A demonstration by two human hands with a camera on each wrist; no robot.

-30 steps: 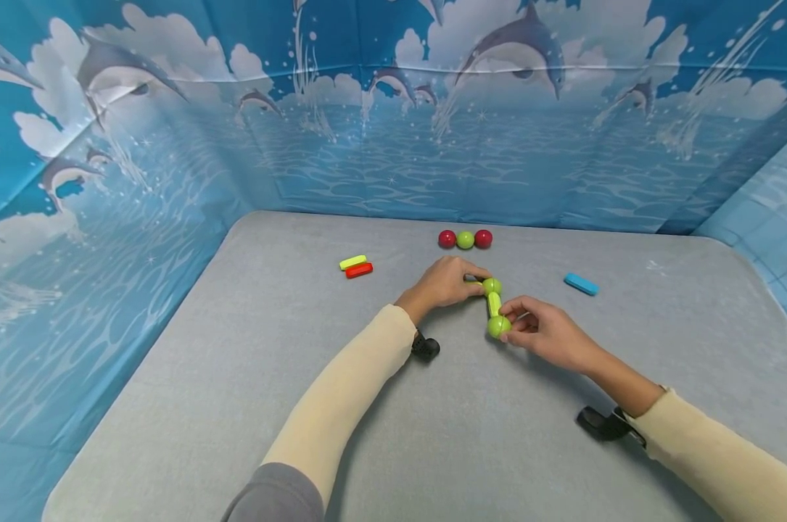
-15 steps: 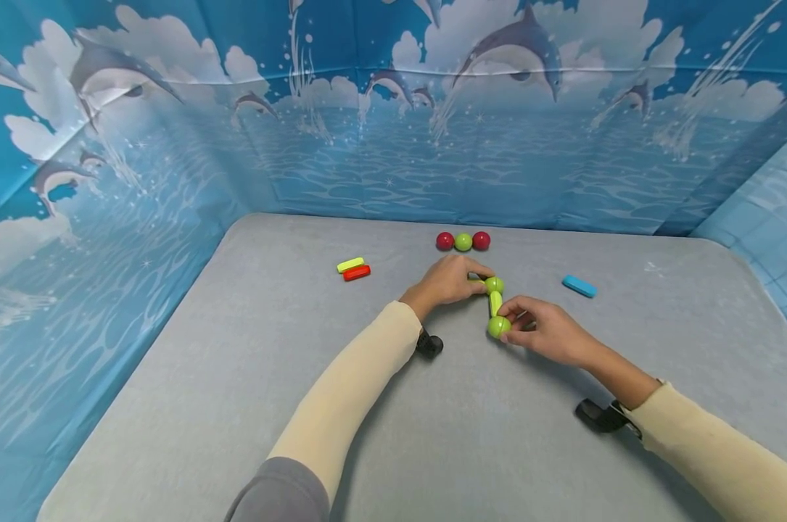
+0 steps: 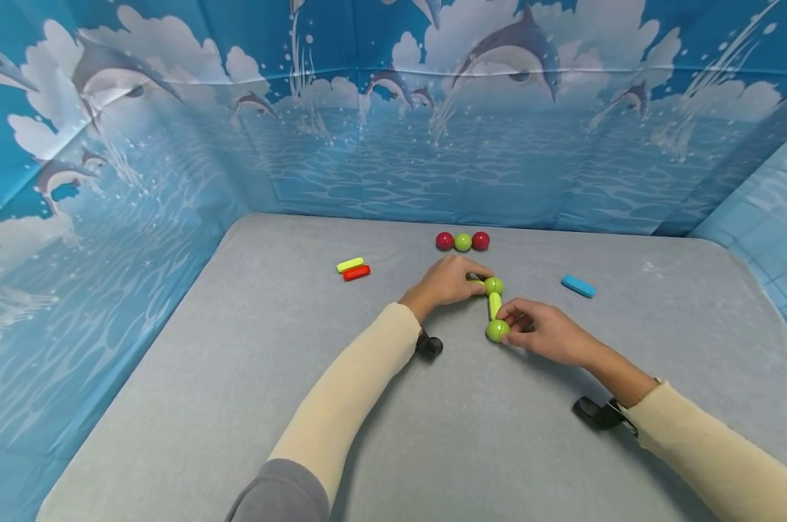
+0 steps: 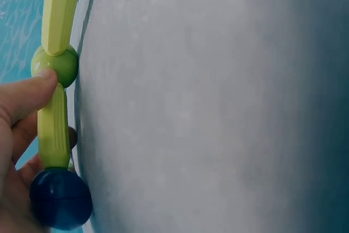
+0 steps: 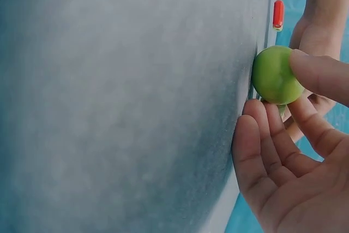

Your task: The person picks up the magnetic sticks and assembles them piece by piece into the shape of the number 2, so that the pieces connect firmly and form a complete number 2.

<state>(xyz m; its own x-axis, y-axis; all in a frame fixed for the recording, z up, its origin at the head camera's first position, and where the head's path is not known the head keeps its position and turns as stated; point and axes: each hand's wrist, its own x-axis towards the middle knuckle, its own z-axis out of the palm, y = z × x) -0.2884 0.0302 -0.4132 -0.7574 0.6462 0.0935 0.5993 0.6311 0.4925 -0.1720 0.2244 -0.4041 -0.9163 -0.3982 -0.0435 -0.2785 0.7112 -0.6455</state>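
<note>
My left hand (image 3: 447, 280) pinches a chain of toy balls and rods, with its thumb on the middle green ball (image 4: 64, 67). A yellow-green rod (image 4: 53, 126) runs from that ball to a dark blue ball (image 4: 61, 199), which the left hand hides in the head view. On the other side a second yellow-green rod (image 3: 494, 305) leads towards the person, ending at another green ball (image 3: 497, 330). Thumb and fingers of my right hand (image 3: 545, 332) pinch this nearer ball, its round face (image 5: 275, 75) showing in the right wrist view.
Two red balls (image 3: 444, 241) flank a green ball (image 3: 463, 242) near the far edge of the grey table (image 3: 289, 391). A yellow rod (image 3: 350, 264) and a red rod (image 3: 357, 272) lie at the left, a blue rod (image 3: 579, 286) at the right. A dolphin-print curtain (image 3: 393, 167) stands behind.
My right hand and the nearer green ball have shifted very slightly towards the person. The left hand moved a little to the right earlier and now stays on the chain.
</note>
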